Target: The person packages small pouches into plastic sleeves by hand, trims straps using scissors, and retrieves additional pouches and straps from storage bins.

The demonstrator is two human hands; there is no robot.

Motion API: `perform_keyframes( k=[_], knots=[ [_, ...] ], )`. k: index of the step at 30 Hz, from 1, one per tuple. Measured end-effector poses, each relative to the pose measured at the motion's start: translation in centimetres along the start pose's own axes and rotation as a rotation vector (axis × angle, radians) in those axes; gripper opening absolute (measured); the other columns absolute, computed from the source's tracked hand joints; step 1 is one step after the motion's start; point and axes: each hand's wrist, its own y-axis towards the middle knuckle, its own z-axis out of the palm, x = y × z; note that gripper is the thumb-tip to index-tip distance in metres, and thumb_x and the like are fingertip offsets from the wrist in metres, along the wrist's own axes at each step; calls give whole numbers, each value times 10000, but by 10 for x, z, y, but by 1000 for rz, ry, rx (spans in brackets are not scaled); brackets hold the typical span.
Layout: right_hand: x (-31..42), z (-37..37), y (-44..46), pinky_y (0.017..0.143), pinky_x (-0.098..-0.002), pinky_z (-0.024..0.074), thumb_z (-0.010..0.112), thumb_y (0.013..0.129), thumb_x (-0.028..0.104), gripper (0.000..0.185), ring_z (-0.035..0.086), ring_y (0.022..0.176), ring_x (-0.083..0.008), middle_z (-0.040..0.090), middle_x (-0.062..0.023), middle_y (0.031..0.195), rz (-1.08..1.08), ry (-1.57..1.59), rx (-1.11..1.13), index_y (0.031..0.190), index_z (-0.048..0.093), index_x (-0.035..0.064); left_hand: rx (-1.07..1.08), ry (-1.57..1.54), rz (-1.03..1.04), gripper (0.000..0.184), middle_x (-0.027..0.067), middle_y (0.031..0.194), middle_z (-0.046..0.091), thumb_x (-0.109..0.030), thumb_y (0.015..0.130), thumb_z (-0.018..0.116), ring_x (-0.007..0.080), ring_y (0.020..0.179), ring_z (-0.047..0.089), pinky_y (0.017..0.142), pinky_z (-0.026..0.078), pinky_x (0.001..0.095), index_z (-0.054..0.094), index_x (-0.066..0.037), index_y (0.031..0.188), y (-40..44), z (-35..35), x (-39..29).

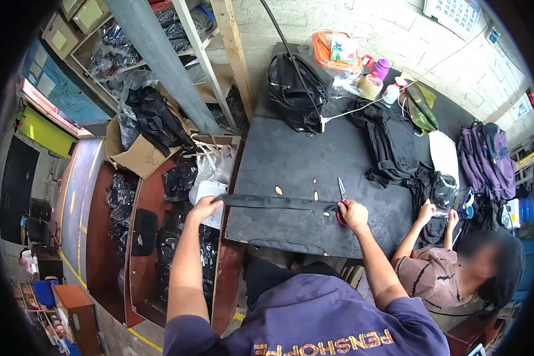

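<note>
A black strap [273,203] is stretched across the near part of the dark table. Its left end is pinched in my left hand [205,209], out past the table's left edge. My right hand [354,216] is closed around scissors [342,188], whose blades point away from me and whose red handle shows beside the fingers. The strap's other end reaches my right hand; whether those fingers also grip it is hidden.
The dark table [279,154] has worn, pale patches. A black bag [296,89], an orange-lidded tub [332,50] and bottles stand at the back. Black backpacks [391,142] lie right, where a co-worker [439,267] handles a plastic-wrapped item. Left are wooden bins [142,207] holding wrapped black goods.
</note>
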Motion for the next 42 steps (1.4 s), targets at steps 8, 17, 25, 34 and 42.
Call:
perform_keyframes(
  k=[8, 17, 25, 34, 42],
  knots=[
    [244, -162, -71, 741, -398, 548, 679, 828, 163, 254, 697, 898, -284, 724, -98, 1038, -1318, 462, -124, 1070, 723, 98, -957, 275, 503, 418, 155, 1140, 705, -83, 890, 702, 373, 1095, 657, 976, 493, 502, 658, -48, 1304, -79, 88, -5],
    [427, -240, -117, 625, -309, 572, 703, 849, 228, 158, 668, 669, -216, 716, -86, 804, -1680, 1312, -195, 840, 751, 78, -1081, 42, 133, 378, 155, 1090, 716, -4, 888, 646, 340, 1006, 689, 903, 541, 448, 687, -44, 1261, -214, 190, 123],
    [450, 1, -67, 837, -269, 531, 512, 1047, -51, 305, 653, 952, -114, 716, -93, 1075, -780, 1035, 252, 1314, 640, 20, -1280, -494, -291, 373, 151, 1073, 740, -31, 930, 632, 285, 952, 723, 850, 570, 385, 663, -24, 1302, -275, 186, 282],
    [381, 182, -50, 973, -459, 408, 811, 776, 190, 320, 667, 1036, -267, 721, -57, 1062, -1076, 55, 200, 1077, 747, 105, -698, -444, -601, 368, 93, 1096, 699, -260, 1007, 699, 224, 1010, 668, 879, 551, 402, 629, -29, 1285, -183, 132, 462],
    [375, 193, -42, 973, -433, 388, 831, 692, 239, 271, 677, 1020, -233, 732, -13, 956, -970, -45, 284, 936, 768, 139, -625, -1573, -1245, 538, 83, 1177, 701, -356, 919, 818, 265, 939, 708, 793, 578, 400, 630, -81, 1341, -31, 107, 529]
  ],
)
